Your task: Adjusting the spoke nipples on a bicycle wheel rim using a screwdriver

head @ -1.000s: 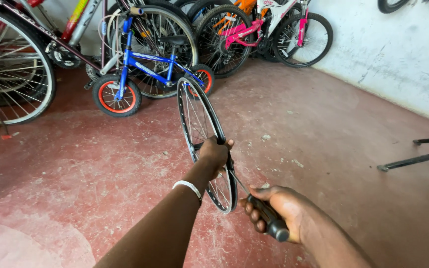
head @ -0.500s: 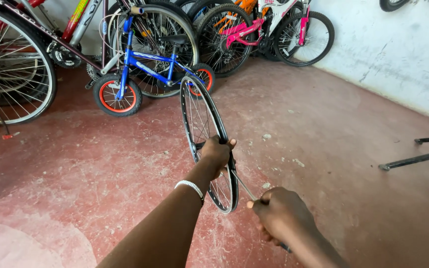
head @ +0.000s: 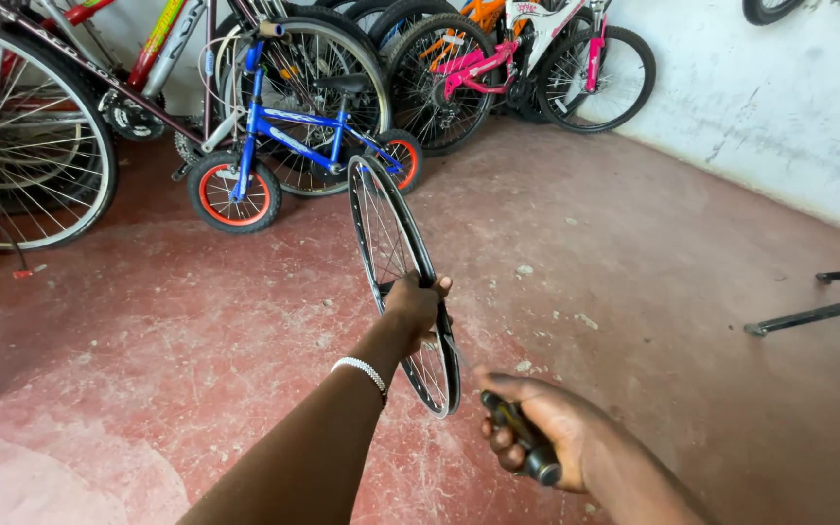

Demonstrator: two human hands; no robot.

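At the middle of the red concrete floor (head: 634, 243) we hold a bare bicycle wheel (head: 402, 282) upright, its lowest arc just above or on the floor, we cannot tell which. Our left hand (head: 416, 301) is wrapped around the rim partway up, grip closed on it, a beaded bracelet (head: 362, 369) at the wrist. Our right hand (head: 546, 437) sits just right of the wheel's bottom, grip closed on a dark-handled tool (head: 522, 449); its working end is hidden, so we cannot name its kind. To work well here, we judge, the left hand should keep the rim from rolling or tipping, and the tool should meet the wheel squarely rather than slip between the thin spokes. Room is generous to the right and front, with only scattered grit. Behind the wheel, well apart, a small blue bicycle (head: 294, 146) and larger bikes lean along the back; the white wall (head: 789, 107) closes the right side, and dark metal bars (head: 819, 311) lie on the floor near it, worth avoiding underfoot.
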